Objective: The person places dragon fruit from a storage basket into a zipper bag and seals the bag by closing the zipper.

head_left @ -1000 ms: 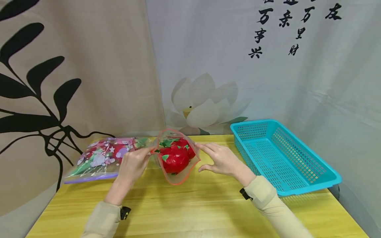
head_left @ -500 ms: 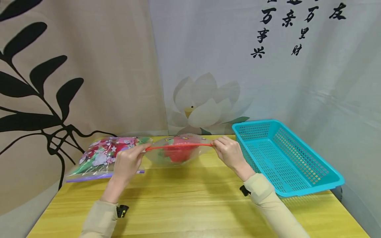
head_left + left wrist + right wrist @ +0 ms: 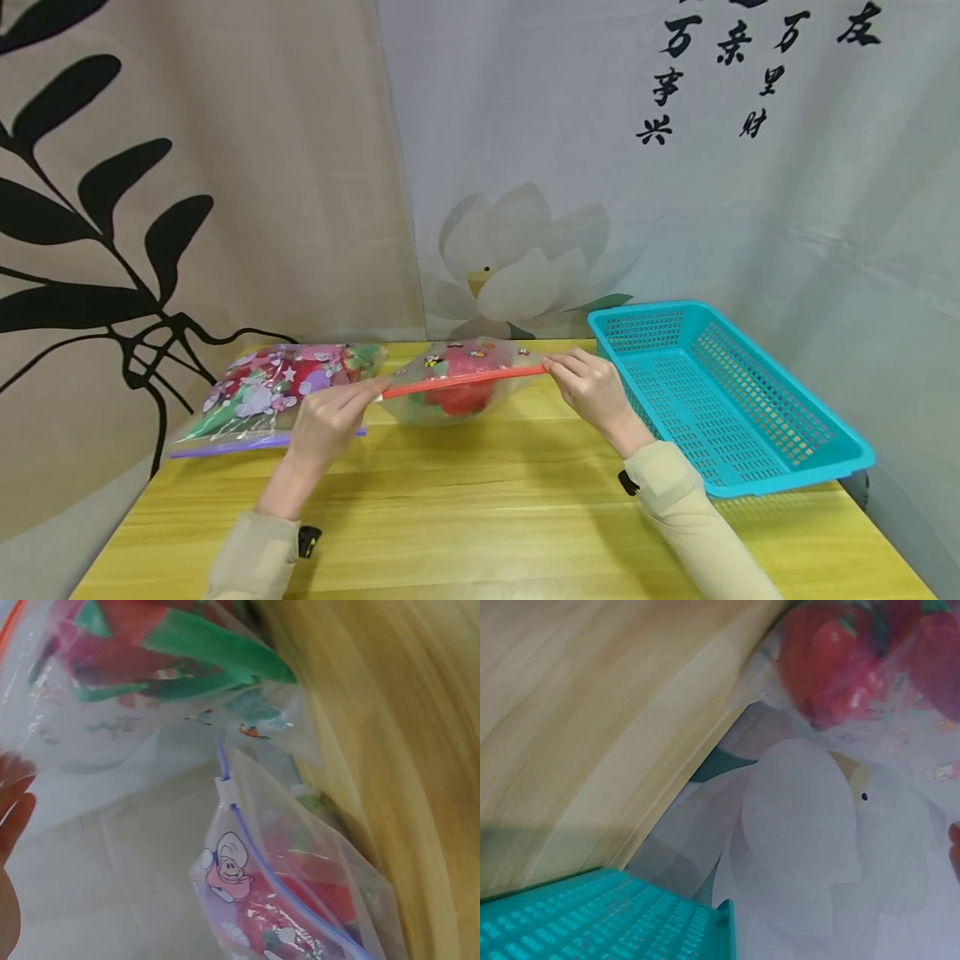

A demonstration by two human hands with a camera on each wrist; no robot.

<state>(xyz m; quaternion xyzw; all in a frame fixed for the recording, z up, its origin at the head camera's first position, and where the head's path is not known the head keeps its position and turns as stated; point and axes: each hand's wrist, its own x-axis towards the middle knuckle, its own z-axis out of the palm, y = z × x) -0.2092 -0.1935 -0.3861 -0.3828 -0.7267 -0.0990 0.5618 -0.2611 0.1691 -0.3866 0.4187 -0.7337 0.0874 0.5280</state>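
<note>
A clear zip bag (image 3: 420,408) with small printed figures stands a little left of the table's middle. Inside it are red, rounded, glossy pieces with green parts (image 3: 187,645), blurred through the plastic. Its red zip edge (image 3: 465,380) is drawn straight between both hands, slanting slightly up to the right. My left hand (image 3: 330,417) pinches the left end, where a small white slider (image 3: 380,397) shows. The right end is pinched by my right hand (image 3: 592,392). Only bits of fingers (image 3: 15,810) enter the left wrist view.
Left of the hands lies a filled zip bag (image 3: 262,392) with a purple zip edge and printed pictures. A turquoise perforated basket (image 3: 720,417) stands at the right of the wooden table (image 3: 465,517). A printed curtain (image 3: 300,167) hangs behind.
The bag's mouth was spread wide, showing the red pieces; its edges are now together in a straight line. My right hand moved right and took the right end; the left end dipped lately.
</note>
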